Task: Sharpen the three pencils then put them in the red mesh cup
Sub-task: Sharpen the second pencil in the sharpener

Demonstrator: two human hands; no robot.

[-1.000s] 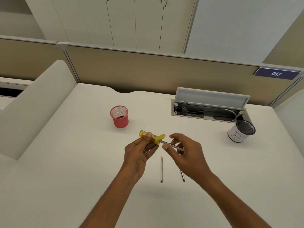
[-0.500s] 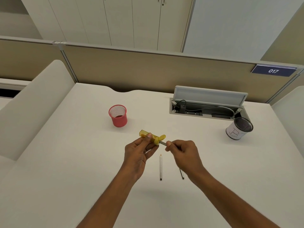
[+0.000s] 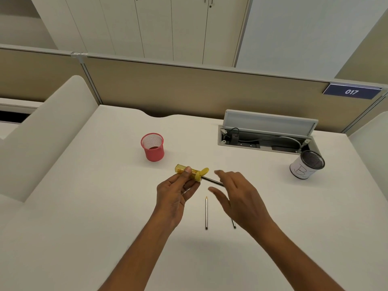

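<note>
Nearest on the desk [image 3: 84,206] lie two loose pencils: one pencil [image 3: 206,213] in plain sight, a second pencil [image 3: 233,224] mostly hidden under the right hand [image 3: 239,198]. That hand pinched the inserted pencil [image 3: 212,180] half a second ago. Its fingers are now spread and blurred, holding nothing, probably a regrip between twists. The shaft runs between thumb and forefinger. The left hand [image 3: 174,198] grips the yellow sharpener [image 3: 190,171], pencil tip seated inside. The red mesh cup [image 3: 152,147] stands beyond, well apart.
</note>
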